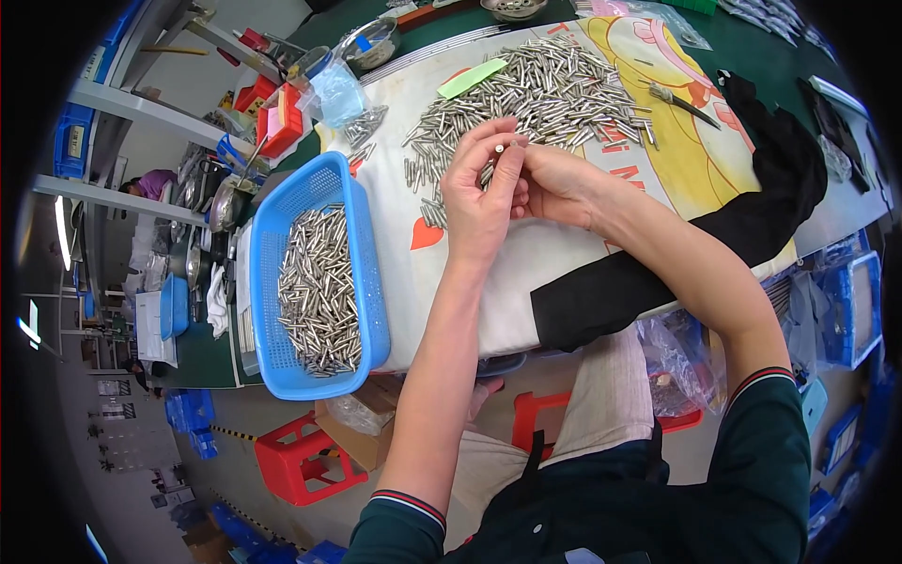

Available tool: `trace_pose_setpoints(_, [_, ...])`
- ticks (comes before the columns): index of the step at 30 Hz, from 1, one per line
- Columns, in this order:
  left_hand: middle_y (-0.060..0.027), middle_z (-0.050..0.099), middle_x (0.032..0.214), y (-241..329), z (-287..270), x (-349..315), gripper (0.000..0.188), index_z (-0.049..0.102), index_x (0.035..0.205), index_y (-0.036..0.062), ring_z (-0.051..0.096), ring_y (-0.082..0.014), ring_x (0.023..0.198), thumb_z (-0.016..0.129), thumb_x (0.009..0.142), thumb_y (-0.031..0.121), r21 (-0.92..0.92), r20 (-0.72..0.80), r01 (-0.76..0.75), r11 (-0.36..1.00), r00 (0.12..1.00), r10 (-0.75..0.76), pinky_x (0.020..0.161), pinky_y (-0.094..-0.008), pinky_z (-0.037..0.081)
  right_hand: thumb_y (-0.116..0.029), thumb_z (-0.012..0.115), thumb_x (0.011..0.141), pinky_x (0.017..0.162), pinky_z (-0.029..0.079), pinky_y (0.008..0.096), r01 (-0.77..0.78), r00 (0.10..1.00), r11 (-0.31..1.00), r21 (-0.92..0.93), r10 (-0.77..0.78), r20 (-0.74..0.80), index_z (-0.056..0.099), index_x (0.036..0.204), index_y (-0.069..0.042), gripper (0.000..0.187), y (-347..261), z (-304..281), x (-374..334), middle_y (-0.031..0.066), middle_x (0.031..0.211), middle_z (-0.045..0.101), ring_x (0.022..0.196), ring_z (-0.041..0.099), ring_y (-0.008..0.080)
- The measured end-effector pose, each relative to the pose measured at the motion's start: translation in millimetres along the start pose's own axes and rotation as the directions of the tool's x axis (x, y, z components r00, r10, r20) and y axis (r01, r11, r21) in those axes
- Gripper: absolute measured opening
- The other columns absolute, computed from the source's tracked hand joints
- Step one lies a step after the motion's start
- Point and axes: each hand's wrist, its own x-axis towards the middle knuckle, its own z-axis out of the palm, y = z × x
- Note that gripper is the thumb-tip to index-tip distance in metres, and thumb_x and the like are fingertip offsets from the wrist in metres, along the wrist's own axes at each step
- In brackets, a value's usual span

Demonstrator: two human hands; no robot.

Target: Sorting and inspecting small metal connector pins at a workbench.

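Observation:
My left hand (pixel 477 179) is closed over the near edge of a heap of small silvery metal pins (pixel 554 94). One metal pin (pixel 499 148) shows its round end between the thumb and fingers. Against it, my right hand (pixel 559 183) is closed too, its fingers curled and its fingertips meeting the left thumb. What the right fingers hold is hidden. The heap lies on a printed white and yellow cloth (pixel 395 282), with a light green slip (pixel 473 79) on top. To the left stands a blue plastic basket (pixel 376 324) holding many similar pins (pixel 319 291).
A black cloth (pixel 601 305) lies along the table's front and right side. Right of the heap rests a brush (pixel 684 103). Behind the basket are a clear plastic bag (pixel 338 94) and red bins (pixel 280 122). A red stool (pixel 291 461) stands below.

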Motion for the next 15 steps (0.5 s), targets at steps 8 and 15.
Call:
trace_pose_setpoints(8, [-0.0073, 0.059, 0.102, -4.7, -2.6, -0.1, 0.014, 0.065, 0.092, 0.0014, 0.058, -0.0123, 0.086, 0.058, 0.083, 0.009, 0.030, 0.020, -0.012, 0.999, 1.000, 0.011, 0.073, -0.0235, 0.047, -0.019, 0.038, 0.091, 0.050, 0.033, 0.0263, -0.015, 0.999, 1.000, 0.004, 0.014, 0.036, 0.047, 0.071, -0.013, 0.023, -0.1, -1.3, -0.1, -0.0048, 0.056, 0.039, 0.050, 0.037, 0.0085])
trace_pose_setpoints(15, [-0.0074, 0.061, 0.097, -6.1, -3.4, 0.2, 0.013, 0.065, 0.092, 0.0018, 0.058, -0.0134, 0.087, 0.058, 0.082, 0.007, 0.034, -0.022, -0.070, 0.997, 0.997, 0.071, 0.075, -0.0264, 0.046, -0.027, 0.043, 0.090, 0.049, 0.033, 0.0253, 0.082, 0.996, 0.995, -0.050, -0.083, -0.022, 0.051, 0.071, -0.012, 0.026, 0.7, -1.4, 2.2, -0.0046, 0.056, 0.040, 0.049, 0.037, 0.0084])
